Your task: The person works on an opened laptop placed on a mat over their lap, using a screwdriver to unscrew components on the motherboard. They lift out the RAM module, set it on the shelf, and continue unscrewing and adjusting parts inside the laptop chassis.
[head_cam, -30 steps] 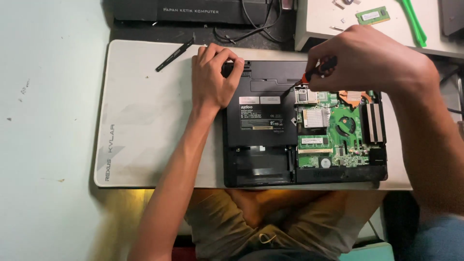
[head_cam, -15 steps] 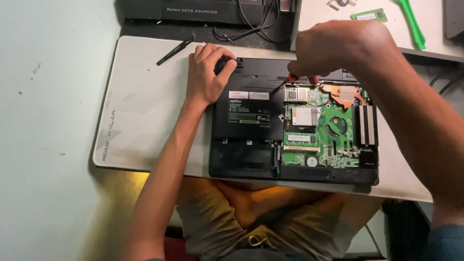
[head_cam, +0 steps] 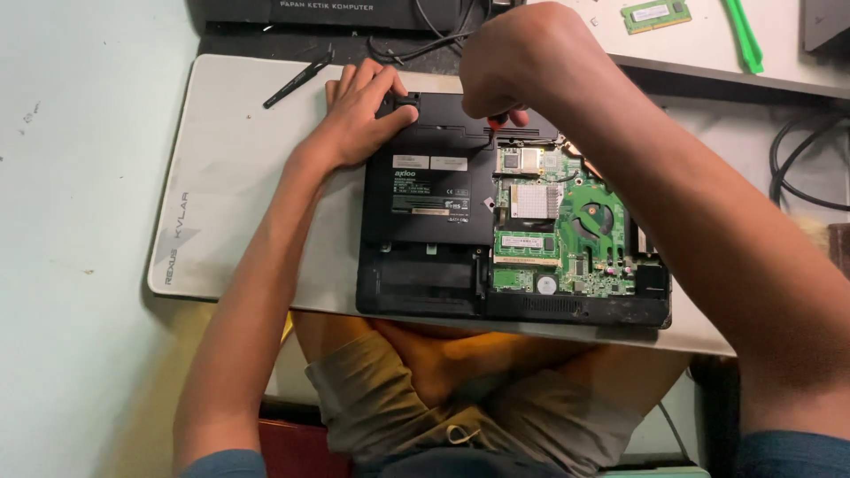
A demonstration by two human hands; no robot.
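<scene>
L hand point(head_cam: 363, 111) flat on laptop point(head_cam: 434, 221); R hand point(head_cam: 509, 66) w/ screwdriver point(head_cam: 498, 123) (orange).

We are sitting in a computer repair workshop: opened laptop point(head_cam: 513, 212), loose memory stick point(head_cam: 656, 15), green pry tool point(head_cam: 742, 35) lying on the desk point(head_cam: 239, 177).

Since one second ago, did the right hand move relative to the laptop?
Yes. The right hand moved left along the laptop's far edge, closer to the left hand.
</scene>
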